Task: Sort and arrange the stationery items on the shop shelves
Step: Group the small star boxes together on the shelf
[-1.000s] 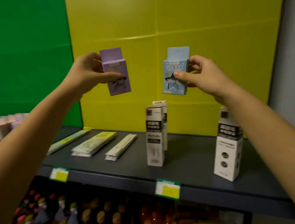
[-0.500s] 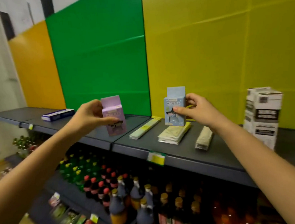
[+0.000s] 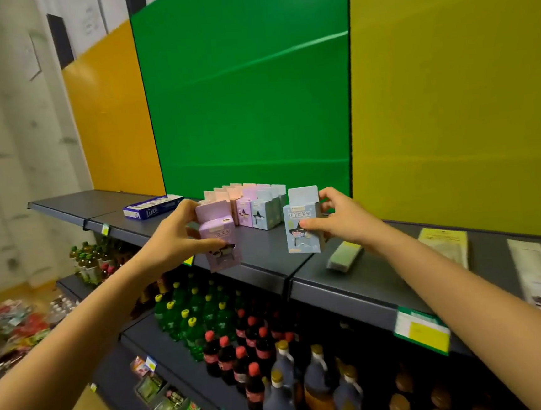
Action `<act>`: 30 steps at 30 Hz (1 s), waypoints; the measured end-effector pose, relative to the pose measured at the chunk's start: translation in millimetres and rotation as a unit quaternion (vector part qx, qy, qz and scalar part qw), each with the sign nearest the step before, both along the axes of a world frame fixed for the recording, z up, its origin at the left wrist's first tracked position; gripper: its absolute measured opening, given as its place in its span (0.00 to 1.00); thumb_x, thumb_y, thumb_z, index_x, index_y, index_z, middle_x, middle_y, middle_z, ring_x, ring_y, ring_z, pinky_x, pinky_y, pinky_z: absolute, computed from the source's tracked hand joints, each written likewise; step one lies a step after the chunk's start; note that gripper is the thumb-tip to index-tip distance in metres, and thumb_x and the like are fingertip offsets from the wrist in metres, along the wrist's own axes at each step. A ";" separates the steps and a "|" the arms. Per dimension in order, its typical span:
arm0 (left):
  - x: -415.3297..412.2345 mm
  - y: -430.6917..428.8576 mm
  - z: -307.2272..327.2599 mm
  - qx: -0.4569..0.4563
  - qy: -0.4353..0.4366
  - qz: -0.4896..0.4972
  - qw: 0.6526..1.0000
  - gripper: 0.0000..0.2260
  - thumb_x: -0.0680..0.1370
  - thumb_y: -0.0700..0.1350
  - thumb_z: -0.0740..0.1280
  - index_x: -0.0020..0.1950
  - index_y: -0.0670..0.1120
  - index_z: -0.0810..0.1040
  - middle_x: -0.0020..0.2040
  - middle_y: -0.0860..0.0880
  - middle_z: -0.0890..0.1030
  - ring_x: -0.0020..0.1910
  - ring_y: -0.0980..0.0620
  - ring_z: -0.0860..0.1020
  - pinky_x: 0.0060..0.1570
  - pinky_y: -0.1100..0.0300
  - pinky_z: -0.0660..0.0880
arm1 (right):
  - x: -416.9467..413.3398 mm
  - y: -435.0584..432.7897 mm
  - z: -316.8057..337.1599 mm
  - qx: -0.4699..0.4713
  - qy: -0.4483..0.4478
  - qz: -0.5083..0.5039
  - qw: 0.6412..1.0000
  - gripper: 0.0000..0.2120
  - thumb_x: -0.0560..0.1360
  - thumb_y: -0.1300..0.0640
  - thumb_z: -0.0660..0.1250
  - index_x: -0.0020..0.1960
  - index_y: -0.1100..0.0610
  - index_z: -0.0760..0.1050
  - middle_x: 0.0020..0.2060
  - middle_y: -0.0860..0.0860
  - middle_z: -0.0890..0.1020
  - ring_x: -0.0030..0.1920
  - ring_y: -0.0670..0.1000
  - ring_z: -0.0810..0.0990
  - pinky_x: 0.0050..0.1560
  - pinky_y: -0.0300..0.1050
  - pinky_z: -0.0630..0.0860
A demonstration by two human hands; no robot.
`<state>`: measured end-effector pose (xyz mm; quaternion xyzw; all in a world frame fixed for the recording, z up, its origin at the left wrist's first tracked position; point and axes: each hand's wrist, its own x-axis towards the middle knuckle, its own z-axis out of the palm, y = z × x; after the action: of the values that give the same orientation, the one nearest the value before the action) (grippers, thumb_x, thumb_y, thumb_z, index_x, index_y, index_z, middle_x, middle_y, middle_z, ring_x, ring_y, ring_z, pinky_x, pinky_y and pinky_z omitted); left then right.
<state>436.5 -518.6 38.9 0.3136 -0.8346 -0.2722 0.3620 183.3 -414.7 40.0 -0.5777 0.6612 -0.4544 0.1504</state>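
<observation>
Cardboard, so probably light, stiff, easily crushed; best taken across the side faces. Grips purple box (image 3: 221, 243) with left hand (image 3: 174, 242), blue box (image 3: 301, 226) with right hand (image 3: 341, 221), the 2 held over shelf (image 3: 266, 248) front edge, near row of matching boxes (image 3: 256, 207) at the back.

Box row (image 3: 256, 206) on shelf (image 3: 267, 264), bottles (image 3: 228, 339) below

Upright purple box (image 3: 219, 243), blue box (image 3: 302, 225)
</observation>
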 end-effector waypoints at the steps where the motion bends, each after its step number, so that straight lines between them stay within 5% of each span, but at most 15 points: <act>1: -2.9 -14.5 1.8 -0.004 -0.008 -0.001 1.000 0.18 0.68 0.39 0.74 0.49 0.51 0.68 0.54 0.46 0.77 0.51 0.44 0.79 0.50 0.47 0.79 | -0.5 -15.7 0.2 0.009 0.004 0.001 1.000 0.24 0.69 0.53 0.72 0.60 0.55 0.67 0.48 0.48 0.76 0.52 0.52 0.77 0.55 0.52 0.78; 4: -12.8 -54.9 13.7 -0.006 -0.036 -0.003 0.999 0.18 0.70 0.38 0.72 0.55 0.42 0.69 0.54 0.44 0.77 0.49 0.44 0.80 0.51 0.48 0.79 | -7.4 -62.3 6.1 0.035 0.030 -0.004 0.999 0.24 0.67 0.52 0.74 0.59 0.57 0.70 0.49 0.49 0.78 0.52 0.52 0.78 0.57 0.50 0.76; 8: -30.7 -102.8 28.4 -0.034 -0.085 -0.013 0.996 0.16 0.69 0.41 0.73 0.53 0.42 0.72 0.50 0.44 0.79 0.48 0.45 0.79 0.50 0.50 0.78 | -17.0 -115.5 15.6 0.052 0.056 -0.020 0.997 0.25 0.65 0.53 0.76 0.58 0.59 0.72 0.55 0.55 0.79 0.56 0.55 0.79 0.57 0.52 0.76; 13: -58.3 -152.5 26.9 -0.050 -0.130 -0.025 0.990 0.18 0.68 0.43 0.74 0.54 0.42 0.73 0.49 0.47 0.79 0.44 0.49 0.80 0.41 0.60 0.78 | -18.1 -153.1 8.5 0.085 0.065 -0.009 0.994 0.20 0.67 0.57 0.75 0.54 0.63 0.72 0.41 0.51 0.78 0.43 0.51 0.79 0.53 0.52 0.80; 22: -89.6 -229.9 12.2 -0.073 -0.198 -0.084 0.974 0.21 0.67 0.43 0.75 0.55 0.41 0.71 0.49 0.48 0.76 0.48 0.46 0.79 0.41 0.60 0.77 | -16.7 -193.6 -8.2 0.079 0.117 -0.070 0.988 0.20 0.66 0.54 0.75 0.52 0.58 0.71 0.47 0.54 0.79 0.47 0.54 0.79 0.55 0.54 0.77; 27: -96.9 -262.7 7.2 -0.162 -0.230 -0.126 0.951 0.24 0.67 0.48 0.76 0.57 0.44 0.69 0.41 0.55 0.73 0.42 0.50 0.76 0.35 0.66 0.71 | -8.9 -208.1 -16.0 0.060 0.095 -0.106 0.988 0.25 0.64 0.54 0.77 0.57 0.58 0.71 0.48 0.53 0.80 0.48 0.54 0.82 0.53 0.51 0.78; 30: -101.2 -275.0 6.9 -0.250 -0.251 -0.137 0.925 0.25 0.68 0.51 0.74 0.59 0.45 0.68 0.46 0.51 0.76 0.44 0.49 0.73 0.40 0.60 0.66 | -5.2 -212.9 -20.7 0.051 0.089 -0.132 0.986 0.26 0.64 0.54 0.77 0.57 0.56 0.72 0.47 0.52 0.81 0.41 0.49 0.80 0.51 0.48 0.79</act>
<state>335.2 -793.6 45.9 0.1531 -0.9741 -0.0136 0.1661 178.0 -627.6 19.3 -0.5151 0.7647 -0.3825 0.0595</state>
